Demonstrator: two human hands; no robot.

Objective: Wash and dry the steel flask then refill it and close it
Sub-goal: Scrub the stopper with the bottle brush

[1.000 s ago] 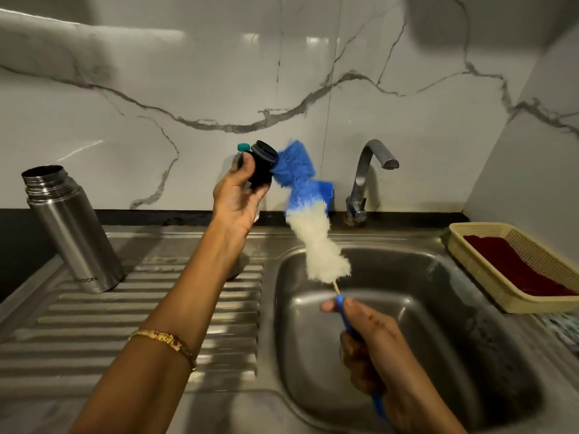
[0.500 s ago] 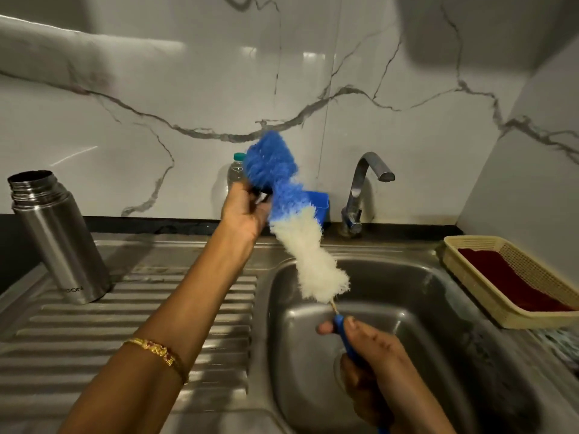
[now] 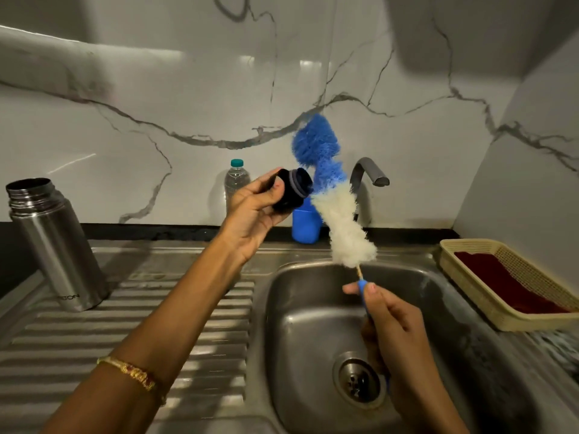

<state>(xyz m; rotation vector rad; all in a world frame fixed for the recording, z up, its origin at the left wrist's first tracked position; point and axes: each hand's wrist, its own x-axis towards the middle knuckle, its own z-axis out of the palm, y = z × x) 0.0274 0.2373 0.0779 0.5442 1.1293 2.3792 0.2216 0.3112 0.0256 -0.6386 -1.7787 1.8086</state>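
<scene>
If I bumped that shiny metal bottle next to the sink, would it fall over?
Probably it could. The steel flask is tall and narrow, and it stands open on the ridged draining board, so its footing may be uneven. If it tipped, its round body would likely roll. With no cap on, it is likely empty and light, so a small bump might move it.

left hand (image 3: 255,211) raised, palm toward camera, fingers curled round the black cap (image 3: 293,191). right hand (image 3: 396,327) lower, thumb and fingers wrapped on brush handle (image 3: 365,296), grip looks firm but partly hidden
</scene>
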